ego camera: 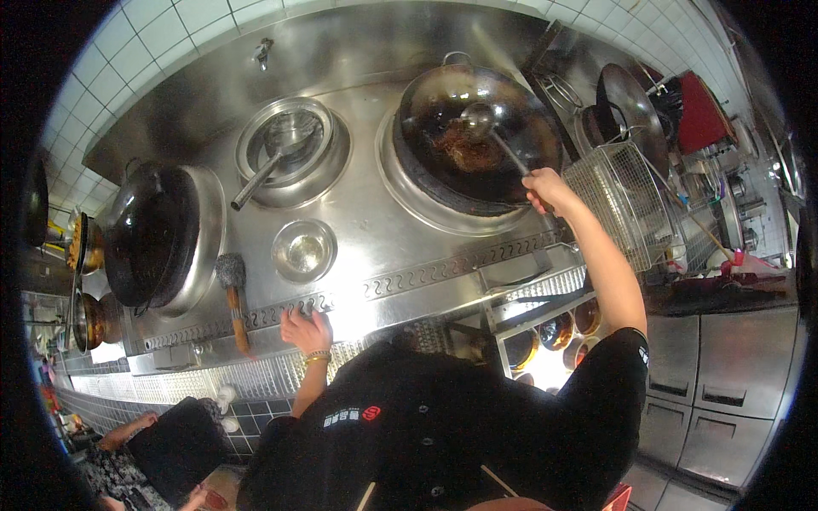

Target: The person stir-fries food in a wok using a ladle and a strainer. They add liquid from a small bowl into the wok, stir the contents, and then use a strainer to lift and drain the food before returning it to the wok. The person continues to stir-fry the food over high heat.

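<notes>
Gripped in my right hand [544, 190] is the handle of a metal ladle [510, 152], its bowl down inside a large dark wok [422, 128] on the right burner. Brown food or sauce [471, 152] lies in the wok under the ladle. My left hand [307, 329] rests on the front edge of the steel range, fingers spread, holding nothing. Left of it lies a wok brush [231, 273] with a wooden handle. Beyond stands a small metal bowl [304, 251] with pale liquid. Behind that, a handled metal scoop [259, 181] rests over a round steel pot [241, 148].
Another dark wok [150, 236] sits on the left burner. A wire basket [610, 198] is beside my right forearm. Several containers [556, 331] stand below the range edge. A co-worker [172, 447] is at the lower left. Steel drawers [735, 364] are at right.
</notes>
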The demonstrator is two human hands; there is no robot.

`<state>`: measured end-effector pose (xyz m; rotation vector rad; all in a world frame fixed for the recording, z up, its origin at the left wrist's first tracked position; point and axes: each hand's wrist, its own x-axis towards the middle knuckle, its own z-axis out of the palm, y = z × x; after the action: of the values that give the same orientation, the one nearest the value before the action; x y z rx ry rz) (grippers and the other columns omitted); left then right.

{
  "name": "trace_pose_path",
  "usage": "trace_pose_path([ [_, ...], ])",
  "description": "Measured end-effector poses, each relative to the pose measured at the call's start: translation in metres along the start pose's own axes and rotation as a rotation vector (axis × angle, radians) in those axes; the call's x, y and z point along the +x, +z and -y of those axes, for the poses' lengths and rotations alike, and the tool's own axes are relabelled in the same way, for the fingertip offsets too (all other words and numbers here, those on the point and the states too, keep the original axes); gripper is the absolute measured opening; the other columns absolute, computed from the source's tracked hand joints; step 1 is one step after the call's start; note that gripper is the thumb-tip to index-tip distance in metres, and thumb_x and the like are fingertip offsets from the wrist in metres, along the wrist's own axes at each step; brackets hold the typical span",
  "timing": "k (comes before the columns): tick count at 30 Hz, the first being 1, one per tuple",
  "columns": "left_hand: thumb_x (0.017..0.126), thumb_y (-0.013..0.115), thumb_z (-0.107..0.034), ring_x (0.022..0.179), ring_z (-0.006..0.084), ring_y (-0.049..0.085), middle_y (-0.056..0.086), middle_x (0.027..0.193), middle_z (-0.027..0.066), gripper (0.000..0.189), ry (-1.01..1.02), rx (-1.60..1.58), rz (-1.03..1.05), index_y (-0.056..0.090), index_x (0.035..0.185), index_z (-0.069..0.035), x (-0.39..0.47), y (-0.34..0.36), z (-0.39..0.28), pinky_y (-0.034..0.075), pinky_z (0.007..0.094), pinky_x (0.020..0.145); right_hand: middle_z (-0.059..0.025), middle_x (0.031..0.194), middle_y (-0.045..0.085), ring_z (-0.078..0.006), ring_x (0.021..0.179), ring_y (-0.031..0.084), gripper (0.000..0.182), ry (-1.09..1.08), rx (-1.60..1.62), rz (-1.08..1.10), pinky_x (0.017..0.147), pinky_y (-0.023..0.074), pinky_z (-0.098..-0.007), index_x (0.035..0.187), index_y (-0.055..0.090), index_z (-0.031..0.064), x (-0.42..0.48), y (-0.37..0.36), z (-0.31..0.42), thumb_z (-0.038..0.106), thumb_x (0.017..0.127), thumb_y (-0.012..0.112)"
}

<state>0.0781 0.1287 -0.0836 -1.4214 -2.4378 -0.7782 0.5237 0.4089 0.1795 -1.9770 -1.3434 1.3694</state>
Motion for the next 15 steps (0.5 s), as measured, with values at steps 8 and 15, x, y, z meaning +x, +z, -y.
trace_pose_path([
  [8,0.08,0.054,-0.032,0.114,0.0396,0.039,0.044,0.121,0.024,0.043,0.027,0.014,-0.033,0.049,0.11,-0.002,0.0,-0.007,-0.004,0.025,0.0527,0.094,-0.0064,0.051,0.047,-0.0145,0.035,0.042,0.016,0.058,-0.091,0.178,0.03,0.0341,-0.0304,0.077,0.051,-0.0008,-0.039,-0.026,0.008,0.011,0.087,0.051],
  [15,0.086,0.053,-0.035,0.119,0.0376,0.034,0.039,0.129,0.0201,0.042,-0.021,0.017,0.034,0.048,0.115,-0.004,-0.003,0.001,0.001,0.02,0.0522,0.1,-0.0065,0.055,0.049,-0.0139,0.038,0.043,0.023,-0.063,-0.149,0.014,0.033,0.0347,-0.028,0.107,0.048,-0.0046,-0.002,-0.008,-0.006,0.009,0.088,0.051],
])
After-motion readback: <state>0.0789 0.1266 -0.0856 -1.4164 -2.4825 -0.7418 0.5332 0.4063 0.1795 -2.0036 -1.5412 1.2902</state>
